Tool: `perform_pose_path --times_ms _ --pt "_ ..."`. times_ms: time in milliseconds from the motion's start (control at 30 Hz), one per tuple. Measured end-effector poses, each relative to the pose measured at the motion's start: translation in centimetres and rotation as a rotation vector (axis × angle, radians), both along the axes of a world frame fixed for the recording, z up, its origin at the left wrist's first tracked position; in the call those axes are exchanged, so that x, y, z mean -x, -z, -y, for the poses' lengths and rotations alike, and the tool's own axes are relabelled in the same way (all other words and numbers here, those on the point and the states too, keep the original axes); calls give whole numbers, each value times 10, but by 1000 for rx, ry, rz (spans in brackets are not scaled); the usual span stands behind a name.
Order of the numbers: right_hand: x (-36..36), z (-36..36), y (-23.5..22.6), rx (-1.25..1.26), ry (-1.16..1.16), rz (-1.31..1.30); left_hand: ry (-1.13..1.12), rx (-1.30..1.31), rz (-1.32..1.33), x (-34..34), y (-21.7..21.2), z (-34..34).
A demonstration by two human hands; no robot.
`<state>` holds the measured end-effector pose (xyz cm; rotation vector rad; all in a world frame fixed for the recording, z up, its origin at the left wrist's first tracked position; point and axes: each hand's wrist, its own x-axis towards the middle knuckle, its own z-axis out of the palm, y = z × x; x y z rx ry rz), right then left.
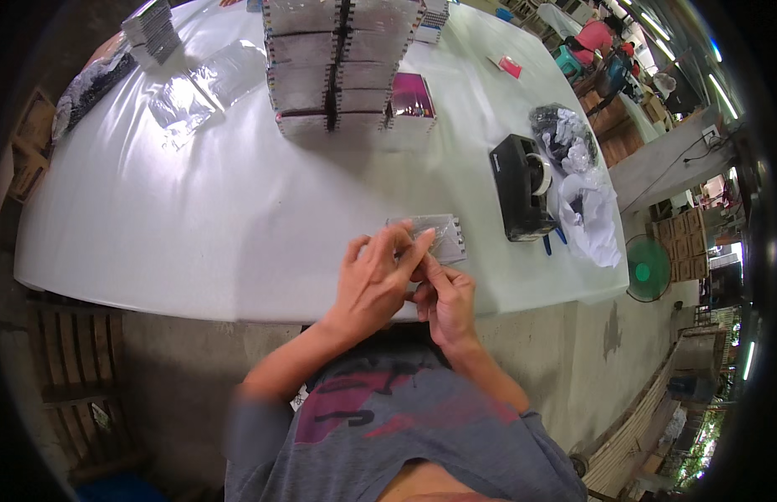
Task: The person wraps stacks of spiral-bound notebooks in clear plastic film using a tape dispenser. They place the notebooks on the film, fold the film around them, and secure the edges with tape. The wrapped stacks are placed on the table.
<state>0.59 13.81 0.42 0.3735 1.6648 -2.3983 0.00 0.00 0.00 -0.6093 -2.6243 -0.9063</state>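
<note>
- Pack (448, 240): flat on the tabletop (154, 243), near its front edge; notched edge faces right; upper face glossy.
- Left hand (376, 272): over the left part of the pack, fingers bent, fingertips meeting those of the right hand. Whether it grasps the pack cannot be told.
- Right hand (449, 305): at the near side of the pack, thumb and fingers drawn together. What lies between them is hidden.
- Front edge: passes below the hands, the wearer's body close against it.
- Open room: a broad stretch of tabletop runs from the left hand to the curved left edge. A narrower strip separates the pack from the tape dispenser (512, 188).
- Right side: the dispenser stands between the pack and the right edge. Blue handles (556, 241) lie beside its near end; crumpled paper (593, 222) and a dark plastic bag (562, 138) line the edge.
- Far side: tall stacks (338, 71) stand beyond the pack, blocking the view behind.
- Far left: clear sleeves (188, 105) lie flat; a smaller stack (152, 35) and a dark bundle (92, 92) stand near the edge.
</note>
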Motion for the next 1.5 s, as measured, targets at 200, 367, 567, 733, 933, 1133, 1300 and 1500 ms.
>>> perform_pose_path --times_ms 200,367,567,733,933,1133,1300,1500 --pt "-2 -2 14 -193 5 -118 -35 67 -31 4 -10 4" --pt "2 -7 35 -134 25 -179 120 0 101 14 -29 17" --pt "6 -17 79 -548 -32 -118 -4 186 46 26 -36 1" --pt "19 -37 72 -892 -412 -147 -88 269 103 35 -26 -15" --pt "14 -97 50 551 -300 219 -83 252 -439 6 4 -33" --pt "36 -86 5 159 -196 -429 433 184 -474 -13 17 -26" --pt "43 -87 31 41 -179 -573 80 -516 -216 1 27 -25" --pt "48 -94 63 -293 -378 -415 150 -463 358 19 59 -35"
